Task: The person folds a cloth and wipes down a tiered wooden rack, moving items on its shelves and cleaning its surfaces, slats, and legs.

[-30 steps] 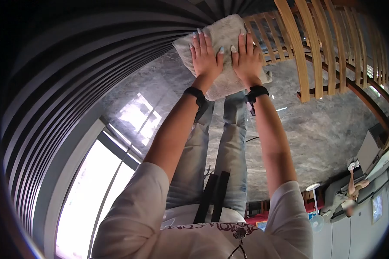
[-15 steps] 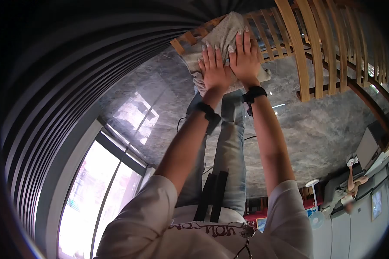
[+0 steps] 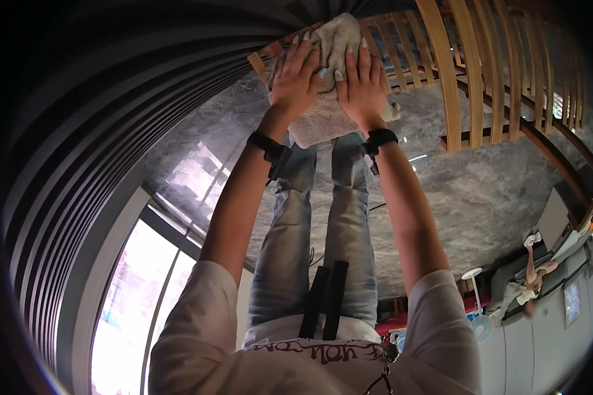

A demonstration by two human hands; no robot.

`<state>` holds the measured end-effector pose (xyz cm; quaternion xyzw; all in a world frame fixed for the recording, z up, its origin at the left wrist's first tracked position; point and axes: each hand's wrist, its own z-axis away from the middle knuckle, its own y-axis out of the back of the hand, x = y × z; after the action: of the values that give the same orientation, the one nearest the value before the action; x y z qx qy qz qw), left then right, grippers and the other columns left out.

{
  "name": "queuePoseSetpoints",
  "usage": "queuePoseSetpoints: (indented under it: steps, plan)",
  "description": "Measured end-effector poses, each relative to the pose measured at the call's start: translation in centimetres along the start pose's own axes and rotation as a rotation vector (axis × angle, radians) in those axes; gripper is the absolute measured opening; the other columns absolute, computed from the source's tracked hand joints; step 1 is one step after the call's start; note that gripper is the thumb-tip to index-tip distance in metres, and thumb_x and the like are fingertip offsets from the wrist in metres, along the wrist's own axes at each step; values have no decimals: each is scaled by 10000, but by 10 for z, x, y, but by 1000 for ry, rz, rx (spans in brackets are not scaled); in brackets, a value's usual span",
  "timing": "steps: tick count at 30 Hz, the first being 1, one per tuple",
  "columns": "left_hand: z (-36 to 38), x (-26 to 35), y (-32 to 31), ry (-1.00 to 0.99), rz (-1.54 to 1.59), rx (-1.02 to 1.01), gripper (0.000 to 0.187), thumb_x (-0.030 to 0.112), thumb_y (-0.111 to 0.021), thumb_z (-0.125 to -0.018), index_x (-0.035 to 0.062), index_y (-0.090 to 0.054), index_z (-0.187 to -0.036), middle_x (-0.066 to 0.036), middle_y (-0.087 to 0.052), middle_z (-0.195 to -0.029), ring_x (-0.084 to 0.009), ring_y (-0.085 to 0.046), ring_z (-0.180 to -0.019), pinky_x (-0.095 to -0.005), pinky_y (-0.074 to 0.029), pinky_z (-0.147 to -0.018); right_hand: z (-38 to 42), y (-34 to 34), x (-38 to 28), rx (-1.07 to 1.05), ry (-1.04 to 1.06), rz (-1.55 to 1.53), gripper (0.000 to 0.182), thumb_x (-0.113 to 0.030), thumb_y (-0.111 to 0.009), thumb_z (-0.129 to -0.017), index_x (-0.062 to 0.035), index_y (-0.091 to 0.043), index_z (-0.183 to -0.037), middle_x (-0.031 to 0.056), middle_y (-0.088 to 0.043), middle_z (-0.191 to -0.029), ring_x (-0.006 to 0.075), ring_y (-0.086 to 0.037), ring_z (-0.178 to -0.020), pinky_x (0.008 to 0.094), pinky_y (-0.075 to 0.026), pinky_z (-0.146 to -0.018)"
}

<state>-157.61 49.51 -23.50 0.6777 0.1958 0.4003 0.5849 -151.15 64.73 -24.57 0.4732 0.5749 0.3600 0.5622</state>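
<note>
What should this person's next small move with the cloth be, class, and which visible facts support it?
Probably slide the left hand slightly outward, spreading the cloth while the right hand steadies it. Both hands rest on the cloth, which looks rumpled between their fingers, and a wooden slat end shows bare on the left hand's outer side.

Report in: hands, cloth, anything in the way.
Left hand and right hand palm-down on the cloth. Cloth rumpled, lying over wooden slats. No obstruction visible around the hands.
</note>
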Motion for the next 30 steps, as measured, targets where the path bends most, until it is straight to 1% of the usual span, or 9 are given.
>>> queuePoseSetpoints:
  steps: [3, 5, 6, 12, 14, 20, 23, 25, 30]
  plan:
    - [8, -7, 5, 144, 143, 171, 544, 230, -583, -746, 73, -419, -1241, -134, -377, -1298, -309, -346, -1205, -424, -332, -940, -2, 4, 2, -24, -26, -27, 525, -263, -446, -814, -100, -351, -1304, 172, -304, -1344, 400, -363, -1149, 462, -303, -958]
    - [19, -12, 9, 361, 93, 296, 466, 234, -609, -725, 88, -493, -1153, -89, -487, -1165, -283, -462, -1047, -406, -362, -883, -6, 5, 5, 162, -158, -548, 517, -195, -482, -814, -94, -335, -1299, 203, -323, -1318, 408, -379, -1125, 450, -324, -941]
    - [23, -13, 13, 357, 92, 298, 466, 234, -609, -725, 88, -493, -1153, -89, -487, -1165, -283, -462, -1047, -406, -362, -883, -9, 6, 8, 166, -158, -549, 517, -195, -482, -814, -94, -335, -1299, 203, -323, -1318, 408, -379, -1125, 450, -324, -941]
    - [29, 9, 38, 506, 324, -94, 217, 203, -605, -730, 85, -586, -911, -111, -543, -829, -303, -550, -760, -395, -446, -661, -39, 30, 8, 241, -49, -482, 432, -150, -505, -799, -81, -420, -1217, 198, -372, -1277, 388, -382, -1145, 444, -332, -930]
    - [29, 29, 60, 200, 498, -32, 147, 180, -599, -730, 71, -570, -823, -113, -508, -762, -308, -545, -705, -388, -452, -599, -48, 50, 3, 118, 323, -395, 364, -157, -522, -769, -81, -515, -1125, 139, -393, -1282, 340, -391, -1163, 451, -307, -956]
    - [30, 60, 138, -94, 557, -170, 165, 102, -642, -700, 18, -578, -826, -107, -521, -788, -283, -538, -724, -348, -449, -615, -20, 73, 10, -130, 504, -589, 289, -344, -485, -786, -77, -585, -738, 62, -610, -844, 260, -542, -997, 467, -269, -1003]
    - [49, 72, 159, -20, 650, -259, 162, 88, -666, -674, 9, -577, -784, -99, -496, -749, -272, -521, -669, -345, -431, -584, 6, 84, 23, -234, 443, -635, 209, -311, -556, -735, -103, -575, -727, 61, -595, -785, 259, -574, -871, 421, -368, -930]
    - [62, 76, 172, -12, 699, -296, 165, 86, -667, -674, 5, -576, -784, -100, -489, -738, -272, -517, -656, -348, -424, -576, 23, 93, 21, -52, 483, -604, 276, -365, -540, -760, -100, -544, -683, 71, -565, -715, 262, -574, -698, 384, -461, -741]
    - [78, 71, 218, 128, 796, -574, 185, 140, -665, -717, 4, -549, -765, -96, -445, -719, -251, -518, -609, -331, -419, -529, 33, 156, 3, 143, 552, -458, 459, -509, -440, -817, -104, -476, -605, 53, -493, -620, 188, -511, -530, 278, -374, -499]
